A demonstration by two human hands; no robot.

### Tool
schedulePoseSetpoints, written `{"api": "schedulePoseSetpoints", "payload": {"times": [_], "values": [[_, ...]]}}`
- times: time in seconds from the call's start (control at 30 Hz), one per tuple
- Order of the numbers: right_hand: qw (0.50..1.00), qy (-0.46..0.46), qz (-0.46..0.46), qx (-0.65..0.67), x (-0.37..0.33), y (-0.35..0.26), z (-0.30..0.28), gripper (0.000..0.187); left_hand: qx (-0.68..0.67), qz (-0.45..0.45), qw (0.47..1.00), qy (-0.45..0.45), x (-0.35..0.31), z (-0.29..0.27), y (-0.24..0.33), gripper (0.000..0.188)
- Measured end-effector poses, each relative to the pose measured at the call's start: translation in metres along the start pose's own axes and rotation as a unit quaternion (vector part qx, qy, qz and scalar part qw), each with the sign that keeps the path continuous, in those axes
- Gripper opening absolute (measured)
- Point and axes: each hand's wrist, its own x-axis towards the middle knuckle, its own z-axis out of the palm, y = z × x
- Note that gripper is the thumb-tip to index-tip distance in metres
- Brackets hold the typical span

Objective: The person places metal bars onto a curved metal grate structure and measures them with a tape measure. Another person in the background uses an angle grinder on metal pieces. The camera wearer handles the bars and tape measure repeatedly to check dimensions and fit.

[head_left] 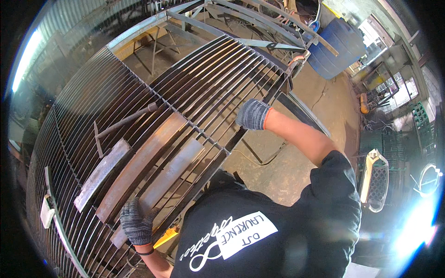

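My left hand (137, 222), in a dark grey knit glove, is closed around the near part of a flat grey steel bar (174, 169), thumb on one side and fingers on the other. The bar lies on a large metal grate (194, 88) of many parallel rods. Beside it are a wider rusty steel strip (139, 162) and a shorter pale steel piece (103, 173). A chipping hammer (123, 124) rests beyond them. My right hand (252, 114), gloved alike, is closed over the grate's right edge bar (235, 139); its fingertips are hidden.
An open metal frame (194, 30) stands past the grate's far end, with an orange-and-silver clamp-like piece (296, 59) at its corner. Behind is a blue barrel (336, 48). A cable (264, 163) lies on the floor. A long curved metal strip (65, 236) crosses the grate's left side.
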Motion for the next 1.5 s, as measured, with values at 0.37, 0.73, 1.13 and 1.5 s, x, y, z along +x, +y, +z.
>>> {"api": "schedulePoseSetpoints", "payload": {"times": [0.37, 0.73, 1.13, 1.5], "values": [[0.998, -0.008, -0.057, 0.014, 0.016, 0.008, 0.014, 0.012, -0.008, -0.011, 1.000, -0.007, 0.003, -0.006, 0.005, 0.074], [0.995, -0.071, -0.031, 0.062, 0.017, 0.013, -0.005, 0.018, -0.021, -0.038, 0.999, -0.011, 0.000, 0.000, 0.008, 0.074], [0.931, 0.261, 0.067, 0.247, -0.041, 0.036, 0.012, 0.071, -0.017, -0.101, 0.990, 0.092, -0.001, 0.010, 0.047, 0.055], [0.969, 0.126, 0.059, 0.206, -0.024, 0.067, 0.031, 0.091, 0.142, -0.165, 0.971, 0.099, 0.025, 0.041, 0.110, 0.049]]}}
